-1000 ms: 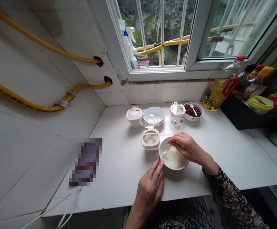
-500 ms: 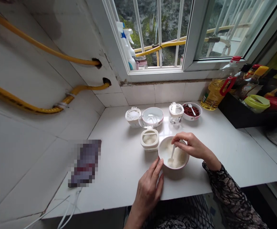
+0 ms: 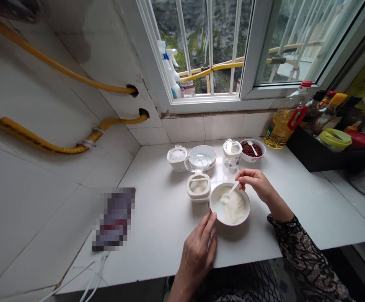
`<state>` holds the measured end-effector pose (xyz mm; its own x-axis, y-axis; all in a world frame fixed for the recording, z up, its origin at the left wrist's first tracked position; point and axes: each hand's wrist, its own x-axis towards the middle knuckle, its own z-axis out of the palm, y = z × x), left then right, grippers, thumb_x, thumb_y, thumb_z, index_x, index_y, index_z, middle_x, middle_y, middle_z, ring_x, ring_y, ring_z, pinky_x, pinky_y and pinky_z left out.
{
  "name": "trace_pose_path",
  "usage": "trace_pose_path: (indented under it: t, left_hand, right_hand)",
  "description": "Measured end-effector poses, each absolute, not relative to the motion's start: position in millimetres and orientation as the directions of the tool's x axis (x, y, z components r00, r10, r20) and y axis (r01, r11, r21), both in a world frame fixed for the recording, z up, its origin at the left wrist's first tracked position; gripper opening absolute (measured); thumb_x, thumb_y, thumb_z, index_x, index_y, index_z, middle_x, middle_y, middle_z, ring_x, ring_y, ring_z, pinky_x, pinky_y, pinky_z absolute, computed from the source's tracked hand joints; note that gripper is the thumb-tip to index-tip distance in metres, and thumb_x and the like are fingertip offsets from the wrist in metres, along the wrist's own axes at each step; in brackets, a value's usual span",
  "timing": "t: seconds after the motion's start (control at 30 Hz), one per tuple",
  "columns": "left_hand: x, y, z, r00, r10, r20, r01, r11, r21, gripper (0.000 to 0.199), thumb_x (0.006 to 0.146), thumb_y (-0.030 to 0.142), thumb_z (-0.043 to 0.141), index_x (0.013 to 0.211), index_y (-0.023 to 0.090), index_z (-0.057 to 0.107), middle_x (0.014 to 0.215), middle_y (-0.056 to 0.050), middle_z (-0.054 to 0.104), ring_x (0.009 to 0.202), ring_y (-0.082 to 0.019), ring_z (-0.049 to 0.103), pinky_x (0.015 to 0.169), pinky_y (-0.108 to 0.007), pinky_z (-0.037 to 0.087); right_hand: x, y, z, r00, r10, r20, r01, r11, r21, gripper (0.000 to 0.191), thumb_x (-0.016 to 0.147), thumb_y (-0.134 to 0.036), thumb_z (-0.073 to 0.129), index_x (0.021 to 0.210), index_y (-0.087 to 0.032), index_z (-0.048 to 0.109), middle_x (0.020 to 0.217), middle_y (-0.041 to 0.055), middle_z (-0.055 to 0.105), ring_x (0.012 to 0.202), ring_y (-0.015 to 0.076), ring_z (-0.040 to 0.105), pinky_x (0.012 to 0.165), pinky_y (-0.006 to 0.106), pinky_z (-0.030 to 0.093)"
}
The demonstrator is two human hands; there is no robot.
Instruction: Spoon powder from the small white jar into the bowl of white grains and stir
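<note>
My right hand [image 3: 254, 183] pinches the handle end of a small white plastic spoon [image 3: 232, 190]. The spoon's scoop holds some white powder and tilts over the white powder [image 3: 236, 209] inside a bowl [image 3: 248, 214]. My left hand [image 3: 198, 247] has its fingers stretched out, with the fingertips against the bowl's near left rim. Just left of the bowl stands a square seasoning jar [image 3: 199, 196], its clear lid flipped up and pale contents inside.
Behind stand a jar of white grains [image 3: 177, 157], a bowl of clear liquid [image 3: 212, 156], a clear lidded jar [image 3: 232, 158] and a bowl of red beans [image 3: 260, 157] with a spoon. An oil bottle [image 3: 276, 126] and a black condiment box [image 3: 301, 149] are right; a pixelated object [image 3: 115, 220] lies left.
My right hand has drawn back to the right and slightly up, raising the spoon from the powder to a flatter slant. My left hand stays at the bowl. The camera view has shifted slightly.
</note>
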<state>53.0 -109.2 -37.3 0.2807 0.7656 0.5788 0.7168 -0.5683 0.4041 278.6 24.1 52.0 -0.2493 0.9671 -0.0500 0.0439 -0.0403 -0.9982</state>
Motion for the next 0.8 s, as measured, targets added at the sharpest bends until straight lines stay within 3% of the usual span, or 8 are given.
trace_pose_path:
  t: [0.27, 0.5, 0.6, 0.7, 0.8]
  left_hand:
    - [53.3, -108.4, -38.3, 0.281, 0.748, 0.601, 0.717, -0.58, 0.386, 0.056, 0.099, 0.01, 0.044, 0.154, 0.019, 0.035, 0.138, -0.015, 0.063, 0.123, -0.023, 0.065, 0.097, -0.031, 0.058]
    - [53.1, -107.7, -39.2, 0.292, 0.755, 0.588, 0.714, -0.581, 0.391, 0.057, 0.098, 0.008, 0.043, 0.154, 0.018, 0.034, 0.138, -0.016, 0.062, 0.125, -0.024, 0.064, 0.097, -0.033, 0.059]
    - [53.8, -107.5, -40.0, 0.292, 0.748, 0.596, 0.713, -0.585, 0.386, 0.056, 0.098, 0.008, 0.042, 0.153, 0.017, 0.034, 0.138, -0.017, 0.062, 0.125, -0.024, 0.064, 0.097, -0.033, 0.059]
    - [54.4, -107.2, -40.4, 0.286, 0.744, 0.604, 0.713, -0.586, 0.384, 0.055, 0.099, 0.009, 0.042, 0.153, 0.017, 0.035, 0.138, -0.017, 0.062, 0.122, -0.023, 0.066, 0.096, -0.032, 0.059]
    - [54.4, -107.2, -41.0, 0.281, 0.744, 0.606, 0.716, -0.583, 0.384, 0.055, 0.099, 0.009, 0.043, 0.153, 0.017, 0.036, 0.138, -0.017, 0.062, 0.122, -0.023, 0.066, 0.097, -0.032, 0.059]
  right_hand:
    - [270.0, 28.4, 47.7, -0.168, 0.986, -0.021, -0.091, -0.036, -0.995, 0.016, 0.066, -0.031, 0.073, 0.072, -0.016, 0.07, 0.057, 0.003, 0.071, 0.053, 0.0132, 0.058, 0.056, 0.028, 0.048]
    - [243.4, 19.5, 48.3, -0.103, 0.961, 0.257, -0.034, 0.255, -0.966, 0.027, 0.083, -0.044, 0.071, 0.088, -0.018, 0.067, 0.077, 0.0058, 0.076, 0.069, 0.0189, 0.071, 0.068, 0.034, 0.058]
    - [236.5, 13.2, 43.8, -0.18, 0.871, 0.457, 0.15, 0.483, -0.862, 0.016, 0.093, -0.035, 0.061, 0.093, -0.02, 0.066, 0.086, 0.007, 0.076, 0.078, 0.0207, 0.072, 0.075, 0.037, 0.058]
    - [234.5, 11.6, 38.5, -0.319, 0.712, 0.626, 0.325, 0.702, -0.633, 0.014, 0.097, -0.023, 0.054, 0.091, -0.022, 0.066, 0.082, 0.0063, 0.075, 0.078, 0.0214, 0.069, 0.083, 0.042, 0.056]
    - [235.1, 11.6, 37.6, -0.341, 0.658, 0.671, 0.342, 0.752, -0.563, 0.017, 0.098, -0.02, 0.051, 0.091, -0.022, 0.066, 0.081, 0.0057, 0.074, 0.077, 0.0212, 0.069, 0.085, 0.044, 0.055]
